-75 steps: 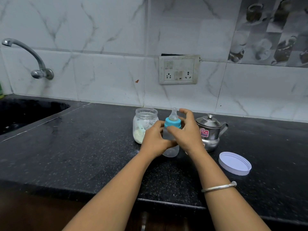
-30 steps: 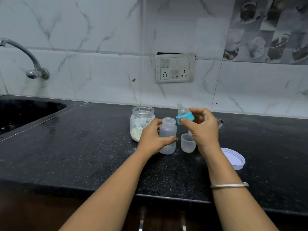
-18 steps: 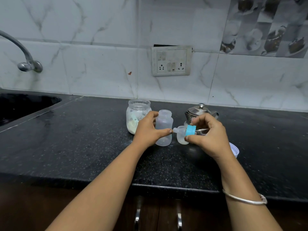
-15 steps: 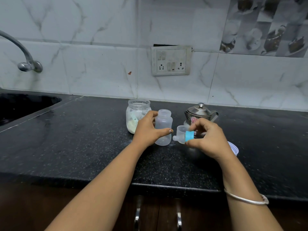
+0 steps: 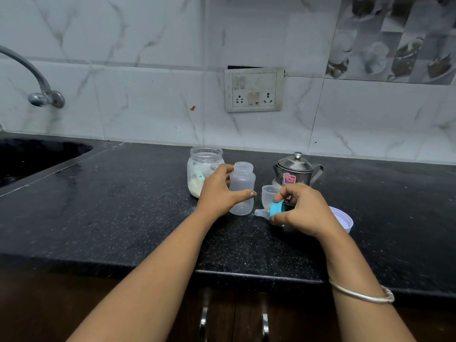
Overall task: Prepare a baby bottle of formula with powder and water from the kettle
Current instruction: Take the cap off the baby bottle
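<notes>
Counter (image 5: 123, 206): left hand (image 5: 217, 193) grips bottle (image 5: 243, 178), right hand (image 5: 303, 211) nipple (image 5: 262, 213).

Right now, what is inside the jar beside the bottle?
In the jar, white powder fills the lower part, with a pale scoop-like piece on it. The left hand covers the jar's right side, so that part is hidden.

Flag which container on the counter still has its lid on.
The steel kettle, behind the right hand holding the teat ring: its knobbed lid is seated. The powder jar, baby bottle and small clear cup all stand open-mouthed.
</notes>
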A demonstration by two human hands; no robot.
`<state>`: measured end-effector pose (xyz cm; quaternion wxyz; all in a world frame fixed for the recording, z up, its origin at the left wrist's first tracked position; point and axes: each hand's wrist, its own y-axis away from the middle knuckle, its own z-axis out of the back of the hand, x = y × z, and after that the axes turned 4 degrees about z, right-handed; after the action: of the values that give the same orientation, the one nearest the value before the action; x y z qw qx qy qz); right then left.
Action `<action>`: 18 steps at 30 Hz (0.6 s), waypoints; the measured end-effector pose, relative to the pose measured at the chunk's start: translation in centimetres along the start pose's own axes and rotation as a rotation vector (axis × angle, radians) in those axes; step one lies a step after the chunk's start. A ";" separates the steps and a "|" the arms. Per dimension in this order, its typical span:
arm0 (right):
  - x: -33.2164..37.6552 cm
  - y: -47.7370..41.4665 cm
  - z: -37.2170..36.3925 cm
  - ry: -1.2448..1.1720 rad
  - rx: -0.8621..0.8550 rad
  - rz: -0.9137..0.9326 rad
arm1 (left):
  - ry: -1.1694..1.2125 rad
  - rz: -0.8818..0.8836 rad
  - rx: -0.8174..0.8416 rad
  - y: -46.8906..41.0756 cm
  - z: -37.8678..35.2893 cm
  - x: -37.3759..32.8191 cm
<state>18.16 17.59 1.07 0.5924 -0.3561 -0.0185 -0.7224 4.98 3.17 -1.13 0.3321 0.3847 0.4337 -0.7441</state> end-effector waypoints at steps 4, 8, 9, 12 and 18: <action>0.0 0.0 0.0 -0.030 -0.002 0.009 | -0.002 0.003 -0.004 0.0 0.0 0.0; 0.1 0.0 0.1 -0.061 -0.035 0.034 | -0.002 -0.002 -0.002 0.0 0.0 0.0; 0.1 0.0 0.1 -0.071 -0.042 0.040 | -0.005 -0.003 -0.001 0.0 0.0 0.0; 0.1 -0.2 0.1 -0.094 -0.069 0.046 | -0.013 -0.006 -0.001 0.0 0.0 0.1; 0.4 -0.8 -0.3 -0.176 -0.159 0.097 | -0.023 -0.053 0.000 0.4 0.1 -0.1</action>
<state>17.30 17.37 1.33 0.5925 -0.4645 0.0043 -0.6581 5.36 2.96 -1.15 0.3170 0.3644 0.4398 -0.7572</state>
